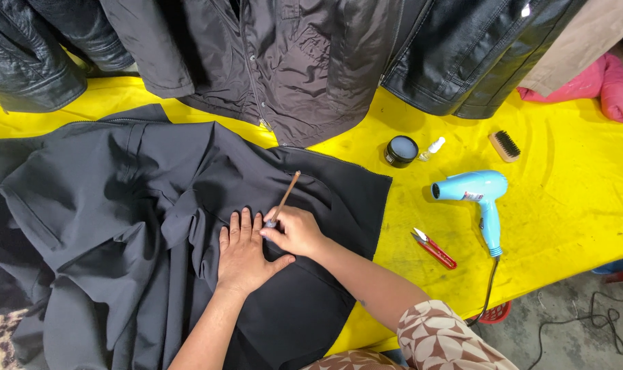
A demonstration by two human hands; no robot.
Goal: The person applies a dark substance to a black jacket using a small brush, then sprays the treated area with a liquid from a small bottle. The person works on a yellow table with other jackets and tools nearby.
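Currently, on the yellow tabletop: one dark garment, spread out but heavily creased.

Left hand: released, lying flat with its fingers spread, pressing the cloth down. It holds nothing.

Right hand: clenched on a thin wooden-handled brush, pinched low on the stem. The tip meets the cloth right at the left fingertips, and the handle slants up and away from the grip. The tip itself is small and partly hidden, so what it carries cannot be told.

Risks, as a judgement:
- The tip works so close to the left fingers that a short slip would mark the skin or drag off line.
- Ridges of cloth lie just left of the flat hand; if the palm eases, the fabric may creep and the stroke wander.
- The forearm rests on the garment and could smear fresh work.

Surroundings:
- Round dark tin with a pale inside, open, beyond the grip to the right; a reach across for it passes over the cloth.
- Small clear bottle, just beside the tin.
- Wooden bristle brush, further right.
- Blue hair dryer, its cord running off the near edge.
- Red thread snips, near the dryer.
- Dark jackets along the far side; pink cloth at the far right corner.
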